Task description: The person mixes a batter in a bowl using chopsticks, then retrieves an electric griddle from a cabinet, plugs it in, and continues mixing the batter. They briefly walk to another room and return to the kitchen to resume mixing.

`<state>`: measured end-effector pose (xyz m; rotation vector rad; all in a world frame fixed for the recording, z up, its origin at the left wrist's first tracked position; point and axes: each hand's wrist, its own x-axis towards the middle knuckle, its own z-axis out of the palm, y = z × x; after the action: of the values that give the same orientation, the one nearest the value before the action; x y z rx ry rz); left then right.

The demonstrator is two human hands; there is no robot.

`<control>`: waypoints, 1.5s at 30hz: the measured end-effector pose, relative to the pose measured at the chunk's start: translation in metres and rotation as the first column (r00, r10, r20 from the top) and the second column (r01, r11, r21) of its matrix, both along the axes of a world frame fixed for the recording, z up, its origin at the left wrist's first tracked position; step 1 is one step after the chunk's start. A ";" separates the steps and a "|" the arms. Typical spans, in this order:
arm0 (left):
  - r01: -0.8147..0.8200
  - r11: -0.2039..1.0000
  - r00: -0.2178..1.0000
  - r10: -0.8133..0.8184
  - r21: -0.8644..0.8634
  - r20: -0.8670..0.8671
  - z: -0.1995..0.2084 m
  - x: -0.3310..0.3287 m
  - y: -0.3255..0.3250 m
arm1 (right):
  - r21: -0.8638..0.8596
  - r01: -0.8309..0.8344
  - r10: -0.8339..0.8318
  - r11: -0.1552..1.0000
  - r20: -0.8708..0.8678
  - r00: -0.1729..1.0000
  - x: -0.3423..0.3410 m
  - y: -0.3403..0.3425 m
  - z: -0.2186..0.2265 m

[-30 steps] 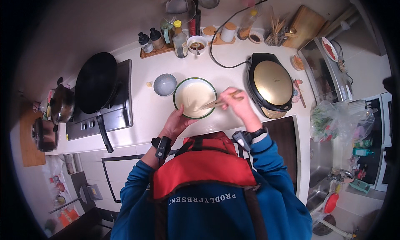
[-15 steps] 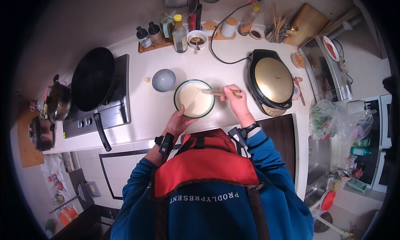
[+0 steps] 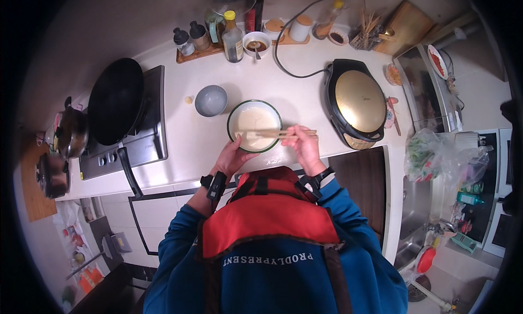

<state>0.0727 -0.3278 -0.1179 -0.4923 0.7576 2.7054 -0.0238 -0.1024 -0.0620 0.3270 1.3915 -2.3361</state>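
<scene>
A white bowl with a green rim point(image 3: 232, 111) stands near the counter's front edge, with a pale cream-coloured batter point(image 3: 256, 120) in it. My left hand point(image 3: 233, 156) grips the bowl's near left side, thumb over the rim. Pinched in my right hand point(image 3: 304, 144) is a pair of wooden chopsticks point(image 3: 286, 133), held nearly level across the bowl's right rim. Their tips are in the batter, slightly blurred. A small grey bowl point(image 3: 211, 101) sits just beyond the white bowl to the left, beside a small pale lump point(image 3: 188, 100).
To the right stands an electric griddle point(image 3: 359, 104) with a gold lid; its cord runs backward. On the left, a black wok point(image 3: 116, 101) rests on the stove point(image 3: 147, 142). Along the back are a yellow-capped bottle point(image 3: 233, 41), a sauce bowl with a spoon point(image 3: 257, 40) and several jars.
My right hand has moved toward me and slightly left, bringing the chopstick tips from the bowl's far right to its near middle. My left hand stays on the bowl.
</scene>
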 end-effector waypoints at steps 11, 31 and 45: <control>0.024 0.999 1.000 -0.023 -0.028 0.007 0.005 -0.001 0.002 | 0.046 -0.001 0.003 0.999 -0.043 0.999 -0.005 0.010 0.018; 0.056 0.997 0.998 -0.057 0.056 0.009 0.010 -0.004 0.010 | 0.485 -0.333 0.437 0.809 -0.118 0.892 -0.042 0.028 0.066; 0.081 0.997 0.997 -0.081 0.022 -0.003 0.021 -0.007 0.013 | 0.510 -0.199 0.327 0.837 -0.174 0.929 -0.009 0.027 0.070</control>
<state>0.0661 -0.3151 -0.0965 -0.4441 0.7318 2.6371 -0.0332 -0.0754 0.0078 -0.0416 2.0080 -1.8238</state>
